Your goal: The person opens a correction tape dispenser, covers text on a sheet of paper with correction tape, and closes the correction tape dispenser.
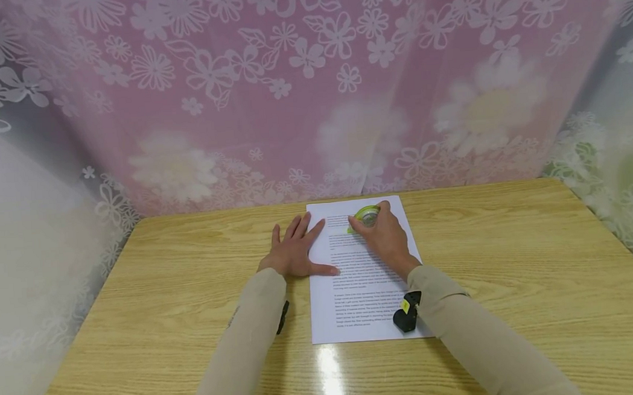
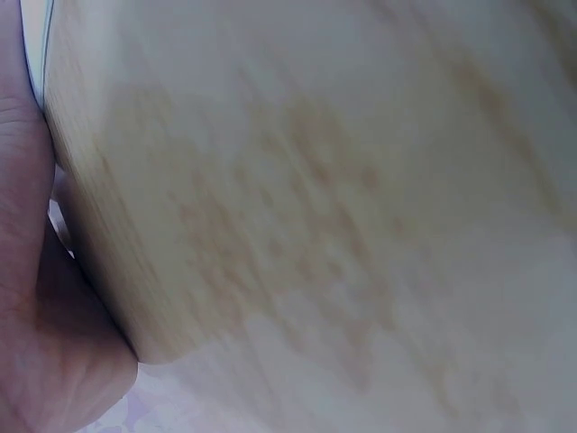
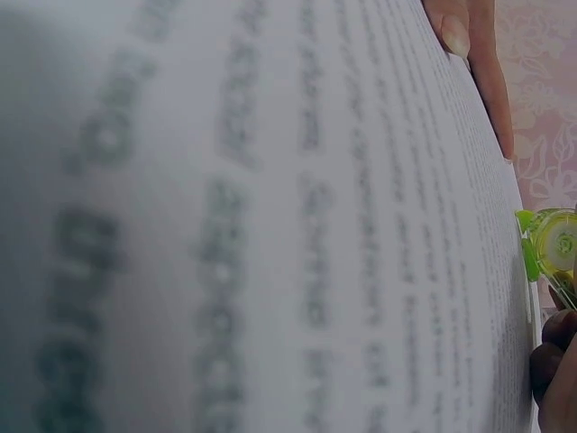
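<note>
A white printed sheet of paper [image 1: 324,318] lies upright on the table, covered in paragraphs of dark text. My left hand [image 1: 293,253] rests with spread fingers across the sheet's left edge, its thumb reaching onto the text. Near the top of the page, my right hand [image 1: 388,238] grips a green, see-through correction tape dispenser [image 1: 370,213] between thumb and fingers. The right wrist view shows the dispenser's green tip [image 3: 528,245] close to the paper's surface and a round wheel inside; whether the tip touches cannot be told. Part of the left hand [image 2: 45,298] edges into the left wrist view.
The wood-grain table [image 1: 191,290] spreads out on both sides of the sheet. A pink flowered curtain [image 1: 267,104] hangs right behind the table's far edge. A black wrist device [image 1: 406,316] with a yellow label hangs over the sheet's lower right.
</note>
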`<control>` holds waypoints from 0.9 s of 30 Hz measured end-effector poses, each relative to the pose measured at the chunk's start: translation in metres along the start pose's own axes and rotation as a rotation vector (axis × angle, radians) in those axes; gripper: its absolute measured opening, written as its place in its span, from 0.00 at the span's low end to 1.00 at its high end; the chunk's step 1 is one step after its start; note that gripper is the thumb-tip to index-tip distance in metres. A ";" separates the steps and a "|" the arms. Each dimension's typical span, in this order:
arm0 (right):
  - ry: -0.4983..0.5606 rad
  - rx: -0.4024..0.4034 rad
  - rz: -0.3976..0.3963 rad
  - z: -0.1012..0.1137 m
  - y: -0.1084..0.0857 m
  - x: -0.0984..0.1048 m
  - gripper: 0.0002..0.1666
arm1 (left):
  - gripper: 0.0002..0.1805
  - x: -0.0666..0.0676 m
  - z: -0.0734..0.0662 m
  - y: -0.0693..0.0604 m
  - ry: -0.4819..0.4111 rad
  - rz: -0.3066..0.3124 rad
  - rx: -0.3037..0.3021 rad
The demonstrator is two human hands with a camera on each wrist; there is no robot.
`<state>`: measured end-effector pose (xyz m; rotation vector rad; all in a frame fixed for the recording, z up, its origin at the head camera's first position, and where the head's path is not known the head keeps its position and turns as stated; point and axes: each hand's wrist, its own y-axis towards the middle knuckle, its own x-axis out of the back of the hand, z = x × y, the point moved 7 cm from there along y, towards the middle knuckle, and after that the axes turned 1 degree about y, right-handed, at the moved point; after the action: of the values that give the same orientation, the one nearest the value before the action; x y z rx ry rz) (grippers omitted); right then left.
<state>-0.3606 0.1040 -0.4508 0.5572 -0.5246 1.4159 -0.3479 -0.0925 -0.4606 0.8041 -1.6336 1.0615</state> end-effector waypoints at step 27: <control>-0.012 -0.005 -0.033 -0.009 0.000 0.015 0.40 | 0.62 0.001 -0.001 -0.001 -0.029 0.002 -0.007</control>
<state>-0.3589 0.1207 -0.4482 0.5681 -0.5263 1.3804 -0.3469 -0.0917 -0.4589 0.8168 -1.6620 1.0488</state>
